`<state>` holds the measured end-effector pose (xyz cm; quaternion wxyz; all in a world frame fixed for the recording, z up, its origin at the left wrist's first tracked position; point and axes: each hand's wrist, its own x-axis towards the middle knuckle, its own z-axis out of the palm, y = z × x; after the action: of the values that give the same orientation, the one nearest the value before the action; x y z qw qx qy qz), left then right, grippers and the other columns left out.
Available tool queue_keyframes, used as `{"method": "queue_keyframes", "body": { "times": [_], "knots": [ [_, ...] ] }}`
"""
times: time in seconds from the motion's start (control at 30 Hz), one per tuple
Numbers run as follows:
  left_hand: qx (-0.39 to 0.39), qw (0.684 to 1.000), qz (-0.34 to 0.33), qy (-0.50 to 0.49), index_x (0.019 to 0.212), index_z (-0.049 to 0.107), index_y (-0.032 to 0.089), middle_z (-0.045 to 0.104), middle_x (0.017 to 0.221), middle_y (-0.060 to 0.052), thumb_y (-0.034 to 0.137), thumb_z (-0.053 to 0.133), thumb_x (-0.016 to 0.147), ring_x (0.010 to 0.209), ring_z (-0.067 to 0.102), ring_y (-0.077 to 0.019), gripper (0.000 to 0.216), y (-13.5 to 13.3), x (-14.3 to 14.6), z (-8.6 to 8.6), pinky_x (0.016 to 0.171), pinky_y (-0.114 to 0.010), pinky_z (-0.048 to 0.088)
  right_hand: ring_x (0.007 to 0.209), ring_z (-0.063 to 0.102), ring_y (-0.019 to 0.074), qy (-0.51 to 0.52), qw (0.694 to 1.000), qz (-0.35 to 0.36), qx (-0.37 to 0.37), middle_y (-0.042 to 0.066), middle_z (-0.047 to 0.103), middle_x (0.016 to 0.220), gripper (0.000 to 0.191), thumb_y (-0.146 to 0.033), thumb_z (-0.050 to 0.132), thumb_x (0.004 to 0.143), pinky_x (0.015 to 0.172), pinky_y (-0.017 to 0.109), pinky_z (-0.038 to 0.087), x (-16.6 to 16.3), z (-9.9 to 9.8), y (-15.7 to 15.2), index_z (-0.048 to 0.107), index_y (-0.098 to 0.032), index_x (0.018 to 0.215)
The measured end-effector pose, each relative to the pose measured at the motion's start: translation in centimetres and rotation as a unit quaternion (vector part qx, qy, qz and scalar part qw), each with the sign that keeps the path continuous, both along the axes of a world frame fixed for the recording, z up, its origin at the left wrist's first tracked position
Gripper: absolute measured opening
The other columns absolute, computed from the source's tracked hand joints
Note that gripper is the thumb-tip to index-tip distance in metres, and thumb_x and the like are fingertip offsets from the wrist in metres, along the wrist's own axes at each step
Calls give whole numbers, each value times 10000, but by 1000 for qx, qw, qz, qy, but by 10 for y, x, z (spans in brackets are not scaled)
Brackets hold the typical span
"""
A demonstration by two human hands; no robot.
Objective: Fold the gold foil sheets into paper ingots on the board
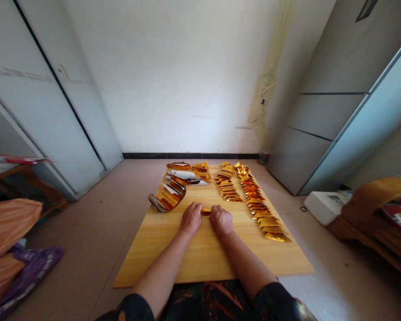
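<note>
Left hand (191, 217) and right hand (221, 219) face each other, fingers curled in, each seeming to pinch one end of a small gold foil piece (206, 212); the fingertips are partly hidden, so the exact grip is hard to make out. That foil piece lies crosswise in the gap between the two hands, its middle showing and its ends covered, low over the wooden counter (147, 263) near its middle.

Beyond the left hand and a little to its left, a curled stack of foil sheets (165, 197) sits at the counter's left edge, bowed upward. Behind it, along the far edge, are more foil sheets (202, 169) with a white roll (181, 174) among them. Past the right hand, a short row of folded foil pieces (226, 183) overlaps in a line, and to its right a longer row (258, 207) runs from the far edge down the right side.

Farther out, a pale wall (173, 89) rises behind the counter, a cabinet (53, 102) stands at left above an orange bag (11, 229) and a purple bag (40, 267), and a grey refrigerator (334, 58) stands at right, near a white box (324, 207).
</note>
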<state>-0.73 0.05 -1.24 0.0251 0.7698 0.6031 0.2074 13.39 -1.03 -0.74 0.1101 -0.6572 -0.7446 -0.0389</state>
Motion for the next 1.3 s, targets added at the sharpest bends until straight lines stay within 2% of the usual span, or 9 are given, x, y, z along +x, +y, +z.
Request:
{"method": "queue_keyframes", "body": {
  "times": [0.33, 0.63, 0.9, 1.07, 1.3],
  "knots": [
    [-6, 1000, 21, -2, 925, 582, 185, 596, 927, -61, 74, 470, 806, 887, 561, -179, 198, -2, 5, 4, 791, -269, 428, 707, 637, 139, -3, 1000, -21, -20, 63, 635, 864, 190, -187, 388, 916, 543, 225, 354, 2, 11, -3, 578, -190, 905],
    [-4, 998, 46, 33, 903, 574, 191, 622, 882, -57, 158, 443, 851, 830, 584, -182, 145, -6, 11, 7, 712, -271, 412, 708, 606, 138, 4, 999, -30, -28, 51, 623, 884, 181, -197, 408, 904, 571, 225, 360, 10, 17, -5, 589, -202, 919],
    [-34, 998, 46, 41, 923, 571, 202, 656, 877, -44, 210, 431, 873, 787, 609, -167, 149, -16, 32, 15, 660, -258, 392, 832, 546, 162, -9, 999, 36, 30, 54, 600, 914, 180, -234, 436, 911, 633, 236, 338, 23, 18, -10, 614, -228, 885],
    [-30, 999, 13, 14, 922, 569, 211, 666, 870, -30, 280, 465, 878, 792, 613, -160, 133, -21, 45, 16, 669, -247, 402, 784, 526, 162, -21, 998, 46, 28, 58, 605, 863, 194, -218, 437, 916, 629, 261, 307, 42, 14, -10, 627, -224, 875],
    [-12, 1000, -14, -12, 1090, 559, 206, 660, 930, -41, 299, 550, 837, 855, 608, -171, 270, -23, 47, 10, 746, -258, 426, 813, 503, 173, -45, 995, 13, 87, 67, 616, 838, 287, -206, 375, 945, 663, 272, 270, 90, 20, 2, 638, -204, 831]
  ]
}}
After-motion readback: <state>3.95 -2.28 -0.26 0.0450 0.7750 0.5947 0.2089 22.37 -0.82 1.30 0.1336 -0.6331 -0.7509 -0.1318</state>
